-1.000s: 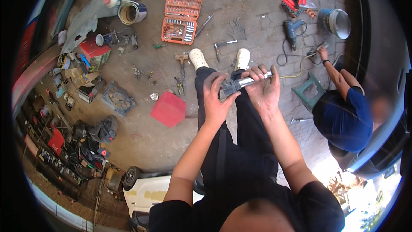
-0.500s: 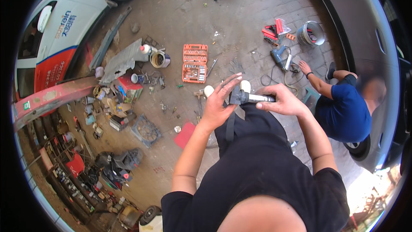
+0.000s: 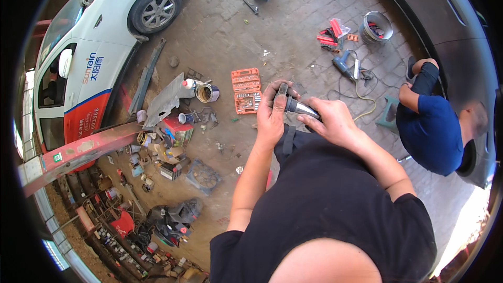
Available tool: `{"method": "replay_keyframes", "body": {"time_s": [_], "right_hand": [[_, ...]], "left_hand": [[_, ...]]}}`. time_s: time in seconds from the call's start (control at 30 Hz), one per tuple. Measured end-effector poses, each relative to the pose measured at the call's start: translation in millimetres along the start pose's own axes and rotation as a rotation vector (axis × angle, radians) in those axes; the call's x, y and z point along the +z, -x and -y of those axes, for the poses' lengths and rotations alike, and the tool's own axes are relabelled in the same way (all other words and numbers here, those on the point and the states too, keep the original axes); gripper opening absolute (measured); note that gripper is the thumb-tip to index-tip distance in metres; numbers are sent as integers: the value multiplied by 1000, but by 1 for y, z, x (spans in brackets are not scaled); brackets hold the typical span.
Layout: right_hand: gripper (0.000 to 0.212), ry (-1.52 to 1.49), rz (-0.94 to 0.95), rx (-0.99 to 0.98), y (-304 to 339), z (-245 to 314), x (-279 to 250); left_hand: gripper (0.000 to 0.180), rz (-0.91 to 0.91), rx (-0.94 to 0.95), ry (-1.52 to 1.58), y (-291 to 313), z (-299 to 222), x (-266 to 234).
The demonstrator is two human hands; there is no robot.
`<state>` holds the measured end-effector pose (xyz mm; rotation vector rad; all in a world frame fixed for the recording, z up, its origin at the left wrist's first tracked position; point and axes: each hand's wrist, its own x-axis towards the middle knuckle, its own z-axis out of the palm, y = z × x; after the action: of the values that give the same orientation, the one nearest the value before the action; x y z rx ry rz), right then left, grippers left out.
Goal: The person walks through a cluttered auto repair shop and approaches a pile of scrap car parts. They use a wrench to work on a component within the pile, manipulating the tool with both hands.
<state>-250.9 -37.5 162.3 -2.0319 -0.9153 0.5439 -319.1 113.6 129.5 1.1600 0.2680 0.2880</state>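
Before my body I hold a black and silver cylindrical car part [image 3: 302,108], tilted down to the right. Its exact kind I cannot make out. My left hand [image 3: 273,106], fingertips darkened with grime, is closed round the black end, thumb along the top. My right hand [image 3: 334,120] grips the other end, with thumb and fingers round it, so that end is partly hidden. Beyond my left hand an orange socket set case [image 3: 246,79] lies open on the ground, sockets and bits in its slots.
A person in a blue shirt [image 3: 430,131] sits at right beside a dark car [image 3: 463,52]. Near them are a corded power tool [image 3: 343,65], a bucket [image 3: 386,31] and red-handled tools [image 3: 331,33]. At left stand a white car [image 3: 112,26], a red beam [image 3: 99,139] and scattered parts.
My left fingers have curled round the black end, and the part now tilts down to the right. My right hand has come closer to the left. The whole view has shifted and turned.
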Motion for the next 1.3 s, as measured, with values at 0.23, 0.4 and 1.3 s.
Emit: {"method": "replay_keyframes", "body": {"time_s": [0.23, 0.4, 1.3], "right_hand": [[29, -138, 39, -99, 8, -7, -4], [29, -314, 79, -61, 14, -14, -5], [29, -581, -13, 295, 52, -38, -40]], "left_hand": [[53, 210, 317, -240, 3, -16, 3], [56, 398, 404, -480, -8, -31, 0], [29, 46, -14, -276, 24, 7, 10]]}}
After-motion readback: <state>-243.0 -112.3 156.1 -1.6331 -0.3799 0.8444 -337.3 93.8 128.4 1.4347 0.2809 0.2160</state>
